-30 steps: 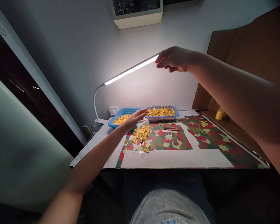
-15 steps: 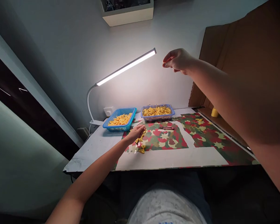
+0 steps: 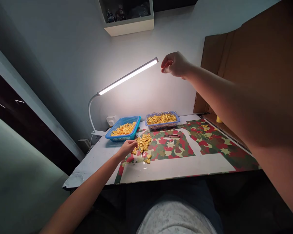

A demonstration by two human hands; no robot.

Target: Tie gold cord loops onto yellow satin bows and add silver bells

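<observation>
My right hand (image 3: pixel 175 64) hangs in the air just right of the tip of the lit white desk lamp bar (image 3: pixel 128 76), its fingers curled loosely with nothing seen in them, a small gap between hand and lamp. My left hand (image 3: pixel 127 148) rests on the table at the left edge of a loose pile of small yellow bows (image 3: pixel 143 144), its fingers closed at one bow; a firm grip cannot be made out. One single bow (image 3: pixel 147 158) lies nearer to me.
A blue basket of yellow bows (image 3: pixel 123 128) and a second blue basket of yellow pieces (image 3: pixel 161 119) stand at the back. Scissors (image 3: pixel 171 136) lie on the red-green camouflage sheet (image 3: pixel 175 146). Brown cardboard (image 3: pixel 239 65) stands on the right, a shelf (image 3: pixel 127 18) above.
My right hand let go of the lamp tip, drew away to the right, then came back close to it. My left hand moved from the baskets toward me to the pile's left edge.
</observation>
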